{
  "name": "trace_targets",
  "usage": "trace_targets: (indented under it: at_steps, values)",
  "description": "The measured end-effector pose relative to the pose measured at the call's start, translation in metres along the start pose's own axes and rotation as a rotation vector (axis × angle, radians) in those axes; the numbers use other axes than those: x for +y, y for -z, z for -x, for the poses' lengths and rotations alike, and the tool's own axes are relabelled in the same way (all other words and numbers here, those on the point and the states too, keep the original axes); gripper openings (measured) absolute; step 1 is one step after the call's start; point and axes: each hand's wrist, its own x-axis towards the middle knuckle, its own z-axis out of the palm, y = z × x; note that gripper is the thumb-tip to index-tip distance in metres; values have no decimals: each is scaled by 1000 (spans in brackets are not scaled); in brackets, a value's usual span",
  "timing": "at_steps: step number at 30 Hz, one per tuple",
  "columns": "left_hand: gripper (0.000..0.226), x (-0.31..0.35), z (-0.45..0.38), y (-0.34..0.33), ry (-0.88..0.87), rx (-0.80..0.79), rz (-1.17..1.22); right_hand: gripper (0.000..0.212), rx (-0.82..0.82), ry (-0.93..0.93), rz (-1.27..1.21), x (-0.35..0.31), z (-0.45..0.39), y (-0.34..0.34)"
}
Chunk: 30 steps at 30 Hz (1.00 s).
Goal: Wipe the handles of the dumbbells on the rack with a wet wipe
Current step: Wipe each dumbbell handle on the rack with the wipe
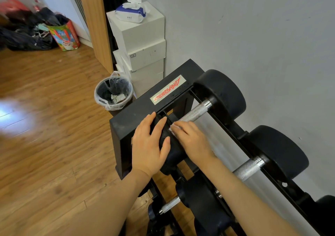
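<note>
A black dumbbell rack (137, 107) stands against the grey wall. On its top tier lies a dumbbell with a knurled silver handle (196, 113) and black heads. My right hand (192, 141) holds a white wet wipe (175, 127) against the near end of that handle, fingers curled over it. My left hand (150, 143) rests flat with straight fingers on the near black head (171, 150) of the same dumbbell. A second dumbbell's silver handle (249, 168) shows to the right, partly behind my right forearm. A lower tier holds another silver handle (169, 205).
A wet wipe pack (130, 12) with its lid open sits on stacked white boxes (143, 41) beyond the rack. A lined waste bin (113, 90) stands on the wooden floor beside the rack. Bags (36, 29) are piled at the far left.
</note>
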Motion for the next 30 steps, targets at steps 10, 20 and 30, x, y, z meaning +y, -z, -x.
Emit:
trace_targets:
  at_steps: [10, 20, 30]
  values:
    - [52, 1, 0, 0, 2, -2, -9, 43, -206, 30, 37, 2, -24, 16]
    - [52, 0, 0, 1, -3, -6, 3, 39, -456, 12, 84, 5, -43, 31]
    - [52, -2, -1, 1, -4, -17, -6, 33, -251, -107, 42, 11, -34, 33]
